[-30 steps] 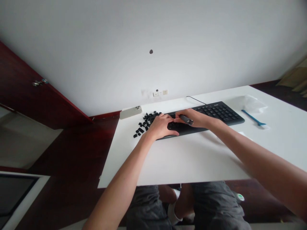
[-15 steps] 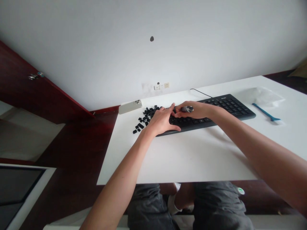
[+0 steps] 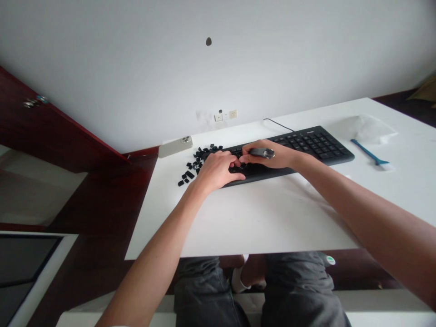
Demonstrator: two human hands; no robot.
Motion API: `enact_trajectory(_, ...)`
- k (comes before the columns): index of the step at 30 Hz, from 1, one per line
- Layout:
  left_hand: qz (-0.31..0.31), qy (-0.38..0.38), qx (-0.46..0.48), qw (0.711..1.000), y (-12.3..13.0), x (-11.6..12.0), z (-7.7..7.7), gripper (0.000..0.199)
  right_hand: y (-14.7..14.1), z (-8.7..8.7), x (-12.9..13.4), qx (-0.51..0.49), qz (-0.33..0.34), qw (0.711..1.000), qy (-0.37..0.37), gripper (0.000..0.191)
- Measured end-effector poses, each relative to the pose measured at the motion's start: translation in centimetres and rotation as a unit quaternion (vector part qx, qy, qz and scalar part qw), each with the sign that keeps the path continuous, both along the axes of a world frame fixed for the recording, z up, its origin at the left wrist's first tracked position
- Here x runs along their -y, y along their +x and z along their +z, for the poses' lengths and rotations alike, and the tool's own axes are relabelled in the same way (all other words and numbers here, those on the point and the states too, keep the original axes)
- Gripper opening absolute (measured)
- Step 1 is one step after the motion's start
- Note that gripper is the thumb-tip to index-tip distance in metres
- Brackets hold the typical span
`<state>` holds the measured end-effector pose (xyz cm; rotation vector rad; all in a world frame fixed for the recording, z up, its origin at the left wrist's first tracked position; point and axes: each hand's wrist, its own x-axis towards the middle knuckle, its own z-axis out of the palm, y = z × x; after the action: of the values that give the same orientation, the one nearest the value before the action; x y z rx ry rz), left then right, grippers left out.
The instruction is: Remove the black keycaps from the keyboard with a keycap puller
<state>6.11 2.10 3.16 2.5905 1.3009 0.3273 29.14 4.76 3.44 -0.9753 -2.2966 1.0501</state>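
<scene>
From the head view we look down on a white desk (image 3: pixel 272 213) set against a pale wall, with our two bare hands close together over the left part of a black keyboard (image 3: pixel 313 144). Our left hand (image 3: pixel 218 170) is curled, with its fingers (image 3: pixel 229 156) over the keys, and we cannot tell whether it pinches anything. Our right hand (image 3: pixel 269 158) is clamped around a dark grey tool (image 3: pixel 261 153), which lies across its fingers just beside the left hand. The keyboard sits toward the back of the desk, with a thin black cable (image 3: pixel 277 124) running from it toward the wall. Just left of the keyboard lies a scattered heap of small black keycaps (image 3: pixel 200 159), and beyond them, near the desk's back corner, is a phone in a pale case (image 3: pixel 175 146). On the right of the desk, a slim blue tool (image 3: pixel 369 152) lies beside a clear plastic bag (image 3: pixel 363 128). A wall socket (image 3: pixel 225 116) shows above the desk, and our grey shorts (image 3: pixel 299 277) show below its front edge.
</scene>
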Motion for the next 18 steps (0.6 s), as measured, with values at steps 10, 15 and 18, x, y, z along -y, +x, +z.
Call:
enact_trajectory(10,0.036,-0.026,0.031,0.999,0.3,0.6,0.1,0.031,-0.1,-1.1,-0.7,0.025,-0.111,0.993,0.031,0.044)
enact_trajectory(15,0.049,-0.032,0.019,0.998,0.5,0.9,0.3,0.028,-0.5,-0.7,0.0,0.039,-0.081,0.995,0.037,0.037)
enact_trajectory(18,0.058,-0.045,0.003,0.997,0.7,1.1,0.4,0.026,-0.7,-0.3,0.4,0.049,-0.068,0.995,0.053,0.029)
